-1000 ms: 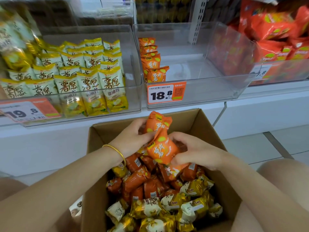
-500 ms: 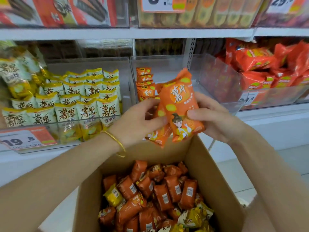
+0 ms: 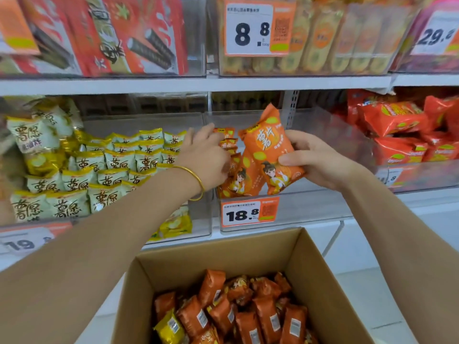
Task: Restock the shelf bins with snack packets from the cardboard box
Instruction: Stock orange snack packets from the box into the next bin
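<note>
Film on the orange packet (image 3: 269, 147) is looking glossy and air-puffed, so it is probably handling light, soft and slippery; you are best taking it across the flat body. Your right grip (image 3: 320, 162) is clasping it above the clear bin (image 3: 310, 209), while your left grip (image 3: 206, 155) is reaching among the packet row (image 3: 227, 142) inside that bin, pinching or pressing, I cannot tell. Below the bin, the cardboard box (image 3: 320, 281) is holding more.

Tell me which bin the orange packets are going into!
The middle bin with the 18.8 price tag. The left hand reaches into it and the right hand holds an orange packet there; neighbouring bins hold yellow-green packets and red packets.
</note>
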`<state>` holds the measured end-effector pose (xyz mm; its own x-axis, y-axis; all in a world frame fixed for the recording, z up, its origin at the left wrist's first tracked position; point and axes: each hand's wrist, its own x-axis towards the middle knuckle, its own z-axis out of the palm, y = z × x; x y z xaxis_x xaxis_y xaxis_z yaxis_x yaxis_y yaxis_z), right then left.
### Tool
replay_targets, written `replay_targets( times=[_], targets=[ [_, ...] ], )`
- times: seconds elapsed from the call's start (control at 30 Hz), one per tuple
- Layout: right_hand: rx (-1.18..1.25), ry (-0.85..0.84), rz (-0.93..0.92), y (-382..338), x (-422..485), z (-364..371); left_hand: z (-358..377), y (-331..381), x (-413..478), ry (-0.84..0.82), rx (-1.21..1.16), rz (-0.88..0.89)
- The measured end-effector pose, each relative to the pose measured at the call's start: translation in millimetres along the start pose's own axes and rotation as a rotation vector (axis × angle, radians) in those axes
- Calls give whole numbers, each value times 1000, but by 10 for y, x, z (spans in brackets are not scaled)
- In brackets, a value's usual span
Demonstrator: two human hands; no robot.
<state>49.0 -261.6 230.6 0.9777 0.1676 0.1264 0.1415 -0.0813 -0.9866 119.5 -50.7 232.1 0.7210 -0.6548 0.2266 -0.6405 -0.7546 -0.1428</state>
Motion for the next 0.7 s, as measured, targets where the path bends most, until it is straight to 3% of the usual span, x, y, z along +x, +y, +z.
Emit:
replay_targets(
  times=[0.13, 0.23, 0.4, 0.7],
  targets=[
    [-39, -75, 52, -36, 71, -3, 5, 56, 162, -138, 133, -47],
    [-49, -105, 83, -27, 120, 35, 36, 102, 203, -148, 152, -82],
    [-87, -150, 107, -48, 140, 81, 62, 111, 193, -45, 90, -136],
    [-185, -27, 61, 66, 51, 116, 297, 12, 131, 196, -328, -240]
  ],
)
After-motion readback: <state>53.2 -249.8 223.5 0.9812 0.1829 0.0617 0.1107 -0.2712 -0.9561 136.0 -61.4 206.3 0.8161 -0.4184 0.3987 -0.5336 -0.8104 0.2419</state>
